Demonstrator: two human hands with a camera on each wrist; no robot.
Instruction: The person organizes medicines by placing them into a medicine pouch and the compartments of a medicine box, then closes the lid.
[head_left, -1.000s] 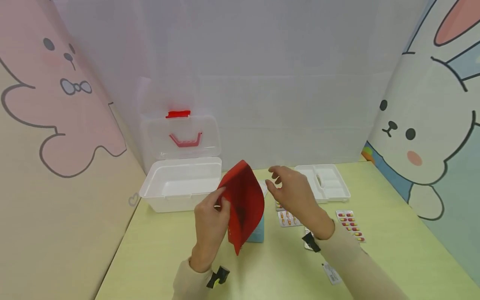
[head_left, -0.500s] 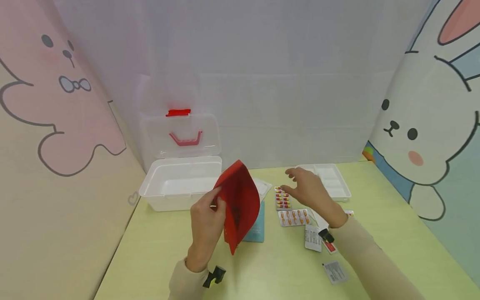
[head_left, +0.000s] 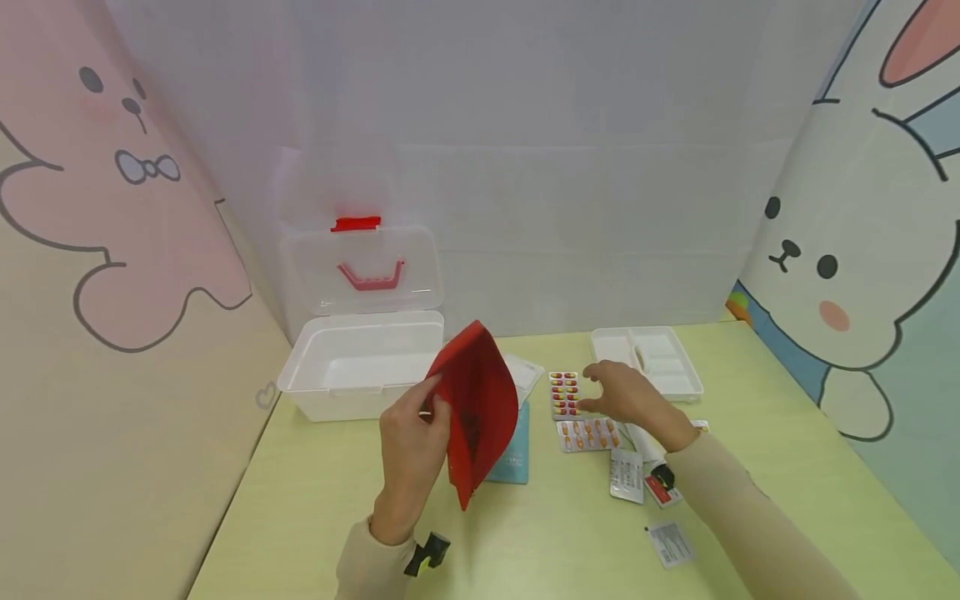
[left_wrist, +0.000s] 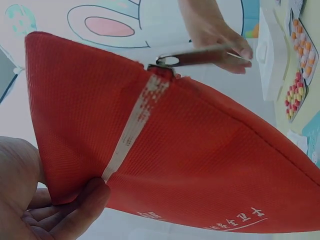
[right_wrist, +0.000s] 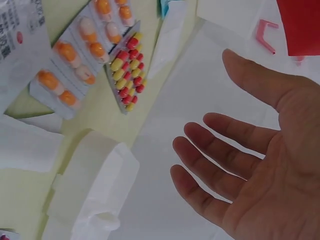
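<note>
grey-white sachet (head_left: 671,545) flat on the pale table (head_left: 300,508), right of middle. left hand (head_left: 414,442) pinches the edge of the red pouch (head_left: 483,408), thumb against fingers; pouch held up over the table, mouth gaping, partly covering a blue packet (head_left: 514,458). beyond: orange capsule pack (head_left: 588,435). right hand (head_left: 628,396) wide, thumb and fingers well parted, near the red-and-yellow capsule pack (head_left: 564,395). farther: white divided tray (head_left: 666,367) at right; white box (head_left: 337,408) at left, clear lid (head_left: 416,283) raised behind.

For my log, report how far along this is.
Done: the white box stands open, the red pouch gapes. In hand: the left grip pinches the pouch; the right grip hovers near the capsule blisters, holding nothing. Left, presumably: stowing those blisters, loose on the table.
</note>
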